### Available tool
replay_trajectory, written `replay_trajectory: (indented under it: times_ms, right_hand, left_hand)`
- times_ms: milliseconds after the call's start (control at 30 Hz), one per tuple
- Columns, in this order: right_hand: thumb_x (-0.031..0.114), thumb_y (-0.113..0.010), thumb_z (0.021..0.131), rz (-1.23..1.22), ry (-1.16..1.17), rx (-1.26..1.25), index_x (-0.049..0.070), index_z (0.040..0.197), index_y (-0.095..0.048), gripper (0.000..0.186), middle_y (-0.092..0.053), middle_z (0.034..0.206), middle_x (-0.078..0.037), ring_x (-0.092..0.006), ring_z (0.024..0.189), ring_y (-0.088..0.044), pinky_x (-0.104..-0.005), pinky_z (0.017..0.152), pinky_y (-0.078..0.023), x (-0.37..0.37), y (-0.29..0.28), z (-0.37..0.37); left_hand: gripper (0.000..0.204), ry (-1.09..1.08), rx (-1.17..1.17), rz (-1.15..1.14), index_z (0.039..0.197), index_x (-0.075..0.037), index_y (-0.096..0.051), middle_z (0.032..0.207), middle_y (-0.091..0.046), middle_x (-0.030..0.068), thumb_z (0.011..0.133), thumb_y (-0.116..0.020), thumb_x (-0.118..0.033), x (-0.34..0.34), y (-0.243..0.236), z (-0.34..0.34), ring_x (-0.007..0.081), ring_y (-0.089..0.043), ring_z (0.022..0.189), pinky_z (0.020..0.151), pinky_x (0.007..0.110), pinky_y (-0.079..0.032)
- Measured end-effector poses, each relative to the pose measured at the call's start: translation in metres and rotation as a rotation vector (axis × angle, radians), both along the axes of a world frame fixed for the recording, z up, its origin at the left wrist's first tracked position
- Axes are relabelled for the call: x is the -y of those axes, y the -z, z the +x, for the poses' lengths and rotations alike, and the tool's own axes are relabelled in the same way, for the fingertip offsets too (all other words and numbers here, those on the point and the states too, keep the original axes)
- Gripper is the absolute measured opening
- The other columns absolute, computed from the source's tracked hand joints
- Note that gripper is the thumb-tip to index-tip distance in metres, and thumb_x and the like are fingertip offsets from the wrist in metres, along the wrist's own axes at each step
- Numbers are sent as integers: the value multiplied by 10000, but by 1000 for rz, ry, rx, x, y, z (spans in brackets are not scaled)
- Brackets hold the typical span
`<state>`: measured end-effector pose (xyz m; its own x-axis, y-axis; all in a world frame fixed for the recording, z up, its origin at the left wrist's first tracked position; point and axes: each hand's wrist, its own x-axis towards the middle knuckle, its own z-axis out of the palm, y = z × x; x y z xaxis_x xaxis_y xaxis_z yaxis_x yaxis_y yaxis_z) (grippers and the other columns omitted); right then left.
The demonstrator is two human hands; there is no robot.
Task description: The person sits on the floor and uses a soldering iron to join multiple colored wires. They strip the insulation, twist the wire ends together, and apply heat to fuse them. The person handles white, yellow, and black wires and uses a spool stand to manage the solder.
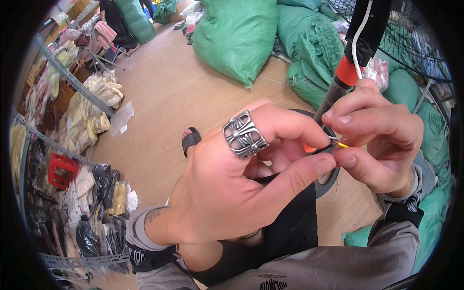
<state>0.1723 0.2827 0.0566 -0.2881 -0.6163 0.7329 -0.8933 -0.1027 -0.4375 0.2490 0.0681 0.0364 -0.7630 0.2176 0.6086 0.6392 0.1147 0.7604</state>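
Note:
My left hand (217,179), with a wide silver ring, is closed; its thumb and forefinger pinch at thin electrical wires just right of centre. A short yellow wire (342,145) and a grey wire (333,138) show between the fingertips, with fine copper-coloured strands beside them. On the right, my right hand (382,135) is closed too, its thumb and fingertips around the same wires. A white cable (356,43) comes down from above and passes behind the right hand's fingers. Fingers partly hide where the wires meet.
Behind my hands stands a dark pole (331,99) with an orange collar (346,71); a wire fan cage (411,38) is at upper right. Large green sacks (237,38) fill the back and right. Metal shelving (72,82) with bagged garments and a red basket (63,171) lines the left.

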Motion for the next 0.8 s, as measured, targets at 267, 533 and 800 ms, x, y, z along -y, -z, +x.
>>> replay_trajectory:
  times_ms: [267, 533, 800]
  right_hand:
    - [100, -760, 800, 8, -14, 8, 16, 1005, -695, 232, -653, 671, -44, -258, 873, -642, -356, 736, -404, 0, 0, 0]
    - [128, -753, 804, 41, 44, -78, 64, 922, -696, 146, -680, 770, -20, -246, 834, -637, -378, 786, -367, -1, -3, 1]
    - [100, -745, 773, 74, 138, -230, 64, 880, -684, 128, -657, 697, 5, -235, 834, -633, -408, 831, -318, 0, -6, 5]
  left_hand:
    - [267, 14, -20, -10, 1049, 28, -577, 879, -579, 76, 838, -732, 77, 1, 0, 1, 27, -546, 589, 503, 149, -392]
    - [273, 74, -14, 39, 1067, 47, -577, 909, -579, 99, 840, -729, 62, -1, -1, 0, 49, -561, 626, 542, 163, -423]
    - [218, 9, -35, 16, 1048, 39, -588, 957, -580, 93, 855, -688, 61, -3, 4, 0, 61, -569, 709, 598, 177, -456]
